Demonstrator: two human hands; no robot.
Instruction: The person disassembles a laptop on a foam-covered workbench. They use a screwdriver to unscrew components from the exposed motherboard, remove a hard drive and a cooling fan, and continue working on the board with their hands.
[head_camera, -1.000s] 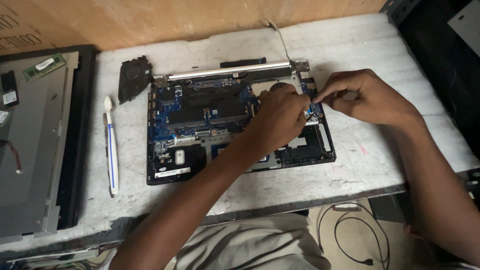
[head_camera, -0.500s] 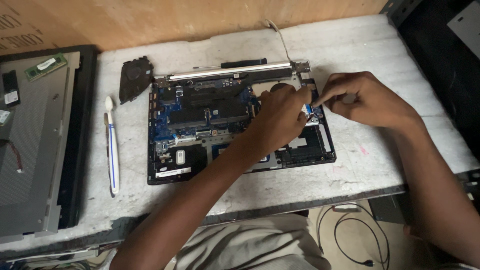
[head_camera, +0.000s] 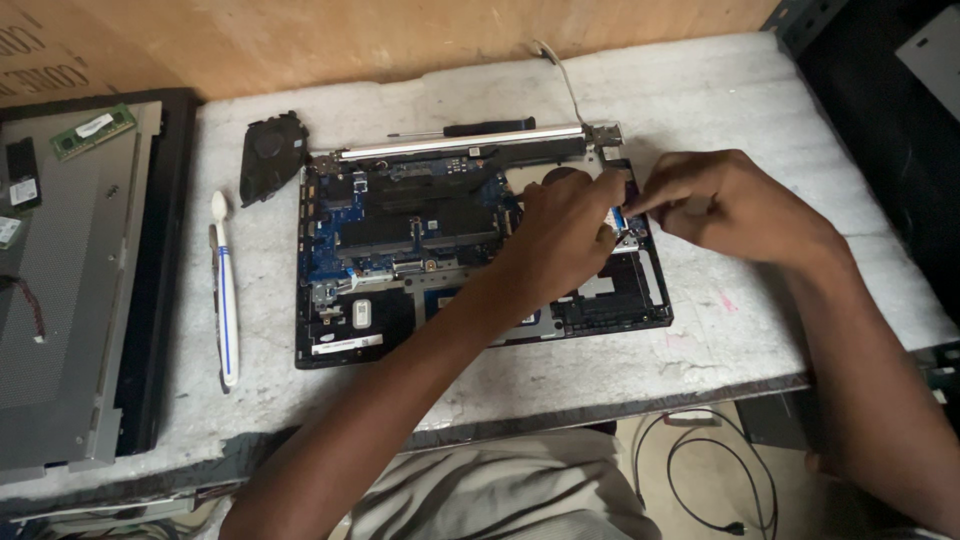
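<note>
1. Wood panelling backs a foam-padded bench; the padding cushions the opened laptop lying near its middle.
2. Left hand presses on the laptop's right side, fingers curled, steadying it.
3. Right hand pinches a small blue part there.
4. A toothbrush lies towards the left edge.

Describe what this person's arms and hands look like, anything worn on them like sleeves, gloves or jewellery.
Both arms are bare from the frame's edge to the fingertips: no sleeves reach into view. The left hand and right hand wear no gloves, and no watch, bracelet or ring shows on the visible parts. The fingers are bare too. Light grey-beige clothing shows below, at the lap.
</note>
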